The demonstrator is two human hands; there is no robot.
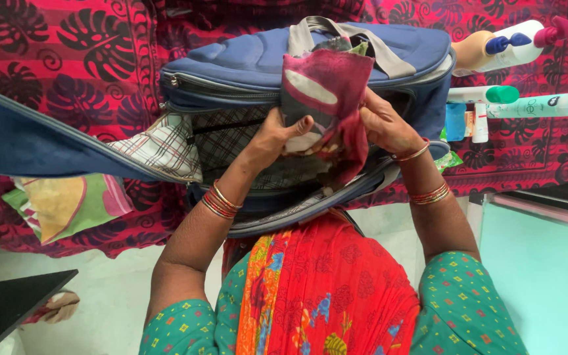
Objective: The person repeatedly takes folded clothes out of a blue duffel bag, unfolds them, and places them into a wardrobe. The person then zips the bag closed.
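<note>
A blue backpack (244,66) lies unzipped on a bed covered with a red leaf-patterned sheet (67,59). Its checked lining (225,138) shows inside the opening. Both my hands hold a folded maroon cloth with pale patches (327,98) at the mouth of the bag. My left hand (274,135) grips the cloth's left edge, with the thumb on its front. My right hand (382,125) pinches its right edge. Bangles circle both wrists.
A folded checked cloth (162,148) sits by the bag's left side, and a green, yellow and pink folded cloth (67,204) lies further left. Several bottles and tubes (520,72) lie on the right. A dark table corner (8,306) is at lower left, a pale teal surface (540,263) at lower right.
</note>
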